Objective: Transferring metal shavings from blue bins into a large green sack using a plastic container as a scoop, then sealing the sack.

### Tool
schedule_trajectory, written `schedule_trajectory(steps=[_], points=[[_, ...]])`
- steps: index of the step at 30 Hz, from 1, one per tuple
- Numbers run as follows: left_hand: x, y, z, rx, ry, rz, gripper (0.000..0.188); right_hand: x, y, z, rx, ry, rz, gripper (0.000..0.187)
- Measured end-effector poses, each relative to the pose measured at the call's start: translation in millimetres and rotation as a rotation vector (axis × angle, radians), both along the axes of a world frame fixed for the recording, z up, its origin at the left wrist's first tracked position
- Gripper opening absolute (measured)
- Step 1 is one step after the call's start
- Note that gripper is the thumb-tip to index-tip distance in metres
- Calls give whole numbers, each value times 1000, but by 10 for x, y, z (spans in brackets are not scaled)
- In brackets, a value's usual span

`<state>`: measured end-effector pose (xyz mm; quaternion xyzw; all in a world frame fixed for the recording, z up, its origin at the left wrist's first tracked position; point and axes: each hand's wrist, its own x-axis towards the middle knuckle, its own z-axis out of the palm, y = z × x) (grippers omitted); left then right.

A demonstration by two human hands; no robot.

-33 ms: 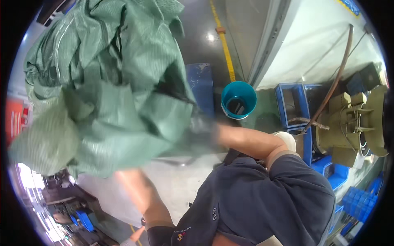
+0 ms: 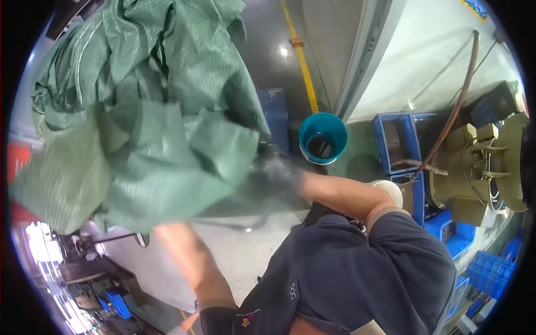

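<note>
A large green woven plastic sheet (image 2: 167, 162) fills the left half of the view, heaped in folds at the far side. Its near flap hangs lifted and blurred, with a paler olive corner on the left. My left forearm (image 2: 190, 257) reaches under the flap's near edge; the sheet hides that hand. My right hand (image 2: 279, 173), in a dark grey glove, is at the flap's right edge. Motion smears its fingers, so its grip cannot be made out. Below the flap lies a pale, flat surface (image 2: 240, 237).
Right of the sheet are a teal bucket (image 2: 324, 125) with dark contents, a blue box (image 2: 274, 111) and blue crates (image 2: 378, 145). A brown hose (image 2: 458, 106) runs down to them beside olive machinery (image 2: 463, 167). Dark equipment (image 2: 95, 273) with blue parts stands at the lower left.
The near flap has shifted slightly up and away, uncovering more of the equipment at lower left. My right hand has moved a little to the right; my left arm has barely moved.
</note>
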<state>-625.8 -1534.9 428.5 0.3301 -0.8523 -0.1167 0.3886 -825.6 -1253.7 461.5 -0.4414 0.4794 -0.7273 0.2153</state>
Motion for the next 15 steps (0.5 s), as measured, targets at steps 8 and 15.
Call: schedule_trajectory(steps=[8,15], points=[[-3506,-407,-257,-309,-247,-161,57,-1422,1665,-2713,820,-435,-186,45],[-5442,-612,-2384,423,312,-510,61,-1231,3587,-3974,1311,-1024,-603,38]])
